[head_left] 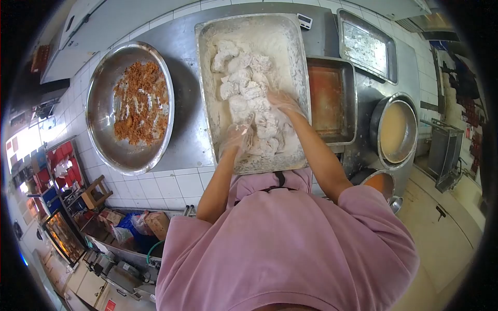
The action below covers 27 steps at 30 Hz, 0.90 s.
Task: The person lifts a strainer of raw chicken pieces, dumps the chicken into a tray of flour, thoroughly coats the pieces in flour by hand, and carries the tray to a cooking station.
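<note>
Both my hands wear clear plastic gloves dusted with white powder. My left hand (pixel 237 138) is at the lower left of a heap of flour-coated pieces (pixel 241 78), its fingers stretched up against them. On the heap's right side, my right hand (pixel 284 102) lies with extended fingers touching the pieces; some fingertips are hidden. What is under the coating cannot be made out, though the lumps look like chicken. The heap runs down the middle of a deep rectangular metal tray (pixel 201 67), whose bottom is covered with loose flour (pixel 285 57).
To the left stands a large steel bowl (pixel 98 119) with orange-brown crumbly bits. At right are a reddish-stained tray (pixel 354 103), a shallow metal tray (pixel 393 57) and a bowl of pale yellow liquid (pixel 394 132). A small white device (pixel 305 21) sits behind the flour tray.
</note>
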Motion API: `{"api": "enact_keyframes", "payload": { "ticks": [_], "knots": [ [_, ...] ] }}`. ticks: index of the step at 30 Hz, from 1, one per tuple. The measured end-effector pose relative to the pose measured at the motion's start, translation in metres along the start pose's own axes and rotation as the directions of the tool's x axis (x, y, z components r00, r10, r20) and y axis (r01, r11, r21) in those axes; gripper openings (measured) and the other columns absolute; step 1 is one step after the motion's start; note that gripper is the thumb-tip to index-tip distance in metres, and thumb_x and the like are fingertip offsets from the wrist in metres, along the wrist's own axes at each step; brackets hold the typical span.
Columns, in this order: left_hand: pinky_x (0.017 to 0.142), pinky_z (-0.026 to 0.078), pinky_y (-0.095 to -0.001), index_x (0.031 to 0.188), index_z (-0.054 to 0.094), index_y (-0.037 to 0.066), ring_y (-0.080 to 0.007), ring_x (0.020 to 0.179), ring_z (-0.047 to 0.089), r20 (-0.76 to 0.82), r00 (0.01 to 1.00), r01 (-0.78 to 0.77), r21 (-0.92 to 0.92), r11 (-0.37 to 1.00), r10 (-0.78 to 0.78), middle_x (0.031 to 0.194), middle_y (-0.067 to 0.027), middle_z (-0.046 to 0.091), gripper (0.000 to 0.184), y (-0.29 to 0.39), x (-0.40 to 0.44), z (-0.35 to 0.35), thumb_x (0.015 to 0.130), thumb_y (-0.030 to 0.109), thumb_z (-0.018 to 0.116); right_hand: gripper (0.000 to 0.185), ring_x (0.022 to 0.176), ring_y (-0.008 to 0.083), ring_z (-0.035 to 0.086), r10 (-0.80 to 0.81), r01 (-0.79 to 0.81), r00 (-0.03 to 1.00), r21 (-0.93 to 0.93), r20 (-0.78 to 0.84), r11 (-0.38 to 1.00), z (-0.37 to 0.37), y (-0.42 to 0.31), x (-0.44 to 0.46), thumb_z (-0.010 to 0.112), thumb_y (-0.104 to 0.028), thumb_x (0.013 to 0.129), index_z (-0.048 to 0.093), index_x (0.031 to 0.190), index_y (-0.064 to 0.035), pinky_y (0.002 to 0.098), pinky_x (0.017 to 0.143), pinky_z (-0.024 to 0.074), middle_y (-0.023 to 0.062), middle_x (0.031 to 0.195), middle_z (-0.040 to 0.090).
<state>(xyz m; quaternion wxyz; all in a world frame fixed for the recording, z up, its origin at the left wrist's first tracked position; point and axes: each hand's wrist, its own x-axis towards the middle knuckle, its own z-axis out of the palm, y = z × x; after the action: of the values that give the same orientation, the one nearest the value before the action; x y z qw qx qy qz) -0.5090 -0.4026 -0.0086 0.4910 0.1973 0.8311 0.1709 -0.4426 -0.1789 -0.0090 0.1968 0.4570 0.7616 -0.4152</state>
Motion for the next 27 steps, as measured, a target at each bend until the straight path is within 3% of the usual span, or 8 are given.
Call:
{"api": "enact_keyframes", "payload": {
  "ticks": [3,9,12,15,18,20,24,27],
  "knots": [
    [0.089,0.05,-0.0392,0.128,0.053,0.002,-0.0305,0.107,0.059,0.125,0.992,0.071,-0.414,0.907,-0.021,0.121,-0.0195,0.057,0.045,-0.005,0.012,0.008,0.094,0.032,0.053,0.065,0.122,0.0399,0.049,-0.051,0.039,0.997,0.211,0.054,0.977,0.008,0.013,0.005,0.039,-0.046,0.095,0.046,0.131,0.0065,0.0453,0.104,0.0384,0.0274,0.132,0.049],
    [0.092,0.051,-0.0353,0.128,0.053,0.003,-0.0262,0.113,0.058,0.39,0.907,0.374,-0.92,0.121,0.161,0.128,-0.0157,0.055,0.044,0.005,0.015,0.008,0.094,0.031,0.055,0.059,0.127,0.0356,0.045,-0.26,0.005,0.945,0.79,0.197,0.613,0.042,0.039,0.002,0.035,-0.041,0.097,0.04,0.138,0.0008,0.0414,0.107,0.0361,0.0217,0.139,0.044],
    [0.092,0.053,-0.0336,0.127,0.053,0.004,-0.0235,0.115,0.057,0.466,0.884,0.453,-0.872,0.187,0.034,0.131,-0.0127,0.054,0.042,0.052,-0.021,-0.026,0.094,0.03,0.057,0.057,0.129,0.0334,0.044,-0.4,-0.026,0.884,0.88,0.242,0.475,0.051,0.058,0.007,0.033,-0.038,0.098,0.037,0.142,-0.002,0.0395,0.108,0.035,0.0188,0.143,0.042],
    [0.08,0.057,-0.0318,0.124,0.055,0.002,-0.0235,0.101,0.064,0.085,0.982,0.014,-0.921,0.389,0.167,0.119,-0.0144,0.061,0.044,0.024,-0.013,-0.013,0.092,0.031,0.062,0.051,0.129,0.0317,0.044,-0.307,-0.277,0.89,0.935,0.336,0.219,0.014,0.031,-0.025,0.03,-0.031,0.101,0.035,0.144,-0.0043,0.0362,0.109,0.0336,0.0189,0.142,0.043],
    [0.066,0.055,-0.0327,0.128,0.052,0.0,-0.0223,0.089,0.066,-0.047,0.995,-0.1,-0.562,0.821,0.089,0.112,-0.0168,0.063,0.049,0.018,-0.005,-0.015,0.091,0.03,0.064,0.049,0.122,0.024,0.049,-0.217,0.14,0.966,0.415,0.144,0.899,-0.004,0.019,-0.044,0.045,-0.034,0.097,0.046,0.136,-0.0042,0.0349,0.102,0.0392,0.0144,0.131,0.053],
    [0.066,0.052,-0.0368,0.128,0.05,-0.005,-0.0232,0.089,0.064,-0.248,0.95,-0.281,-0.431,0.857,0.187,0.108,-0.0205,0.062,0.053,0.013,-0.02,-0.007,0.091,0.029,0.064,0.052,0.121,0.0254,0.051,-0.278,0.277,0.96,0.037,0.029,0.96,-0.006,0.022,-0.057,0.048,-0.039,0.096,0.05,0.133,-0.0029,0.0361,0.1,0.0406,0.016,0.129,0.056],
    [0.074,0.049,-0.0411,0.128,0.05,-0.006,-0.0269,0.09,0.061,-0.542,0.693,-0.542,0.043,0.839,0.476,0.101,-0.0223,0.062,0.053,-0.003,-0.034,0.006,0.09,0.028,0.063,0.059,0.123,0.0356,0.049,0.017,-0.005,1.0,0.549,-0.016,0.836,-0.006,0.006,-0.107,0.038,-0.047,0.097,0.048,0.134,-0.0018,0.0392,0.103,0.0377,0.0239,0.131,0.052],
    [0.079,0.048,-0.0407,0.124,0.054,-0.001,-0.031,0.091,0.06,-0.46,0.804,-0.338,0.167,0.926,0.377,0.101,-0.0224,0.062,0.044,0.004,-0.046,0.001,0.091,0.027,0.06,0.057,0.121,0.0335,0.05,0.15,-0.103,0.989,0.666,-0.013,0.738,0.018,0.012,-0.126,0.039,-0.046,0.098,0.049,0.134,-0.0031,0.0402,0.101,0.039,0.0215,0.129,0.054]
  ]
}}
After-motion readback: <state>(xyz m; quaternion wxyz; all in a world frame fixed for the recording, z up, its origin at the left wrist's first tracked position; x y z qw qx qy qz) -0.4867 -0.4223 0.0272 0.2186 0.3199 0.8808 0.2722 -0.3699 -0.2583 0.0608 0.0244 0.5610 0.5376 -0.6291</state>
